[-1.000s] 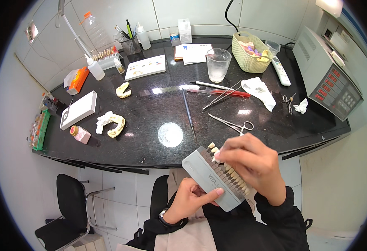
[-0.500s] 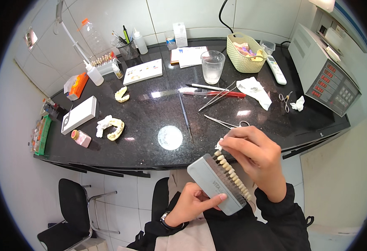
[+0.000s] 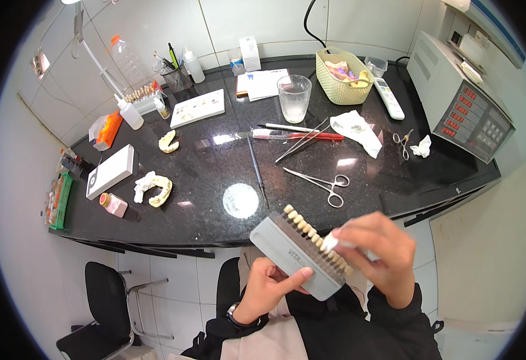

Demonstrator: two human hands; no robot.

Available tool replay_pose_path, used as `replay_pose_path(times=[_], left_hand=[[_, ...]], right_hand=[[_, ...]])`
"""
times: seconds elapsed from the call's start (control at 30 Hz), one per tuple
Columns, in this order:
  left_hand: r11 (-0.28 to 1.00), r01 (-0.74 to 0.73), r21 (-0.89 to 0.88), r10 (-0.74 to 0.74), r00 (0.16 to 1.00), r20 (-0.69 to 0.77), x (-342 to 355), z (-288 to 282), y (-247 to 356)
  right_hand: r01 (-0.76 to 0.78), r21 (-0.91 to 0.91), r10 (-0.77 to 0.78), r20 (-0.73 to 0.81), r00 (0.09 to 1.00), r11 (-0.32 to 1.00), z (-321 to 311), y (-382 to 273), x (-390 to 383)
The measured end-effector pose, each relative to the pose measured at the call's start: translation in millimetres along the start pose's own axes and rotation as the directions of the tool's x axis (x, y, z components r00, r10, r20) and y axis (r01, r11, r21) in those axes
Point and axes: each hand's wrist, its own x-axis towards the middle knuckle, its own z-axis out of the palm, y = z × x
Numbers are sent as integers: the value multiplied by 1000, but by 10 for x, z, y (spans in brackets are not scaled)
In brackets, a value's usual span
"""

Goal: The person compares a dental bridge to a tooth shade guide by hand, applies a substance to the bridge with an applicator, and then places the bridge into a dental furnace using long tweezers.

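A grey dental shade guide (image 3: 287,251) is tilted in front of me below the counter's edge. My left hand (image 3: 269,284) grips its lower side, thumb pressed over the front face. Along its upper right side runs a row of tooth-shaped tabs (image 3: 304,226) in cream and yellowish shades. My right hand (image 3: 382,252), slightly blurred, pinches a small white wad (image 3: 329,242), perhaps tissue or cotton. That wad lies against the tabs around the middle of the row, hiding some of them.
On the black counter (image 3: 215,210) lie scissor-handled forceps (image 3: 320,181), tweezers (image 3: 302,141), a thin blue-handled instrument (image 3: 256,168) and a crumpled tissue (image 3: 359,133). Dental casts (image 3: 160,191) rest at left. A glass (image 3: 293,99), basket (image 3: 342,84) and control unit (image 3: 464,102) stand farther back.
My right hand has moved down the row of tabs with the white wad, from the far end to around the middle. The shade guide has shifted slightly left. The forceps' handles are now uncovered.
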Motion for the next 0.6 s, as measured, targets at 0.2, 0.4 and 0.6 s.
replay_pose_path(times=[0.2, 0.4, 0.6], left_hand=[[999, -44, -6, 44, 998, -43, 44, 4, -6], [997, -71, -33, 68, 995, -78, 86, 12, 11], [995, -79, -55, 73, 992, -102, 112, 28, -3]], right_hand=[[-148, -45, 146, -36, 989, 988, -24, 105, -141], [-34, 39, 32, 53, 998, 999, -39, 60, -209], [-98, -44, 100, 50, 994, 994, -90, 118, -233]])
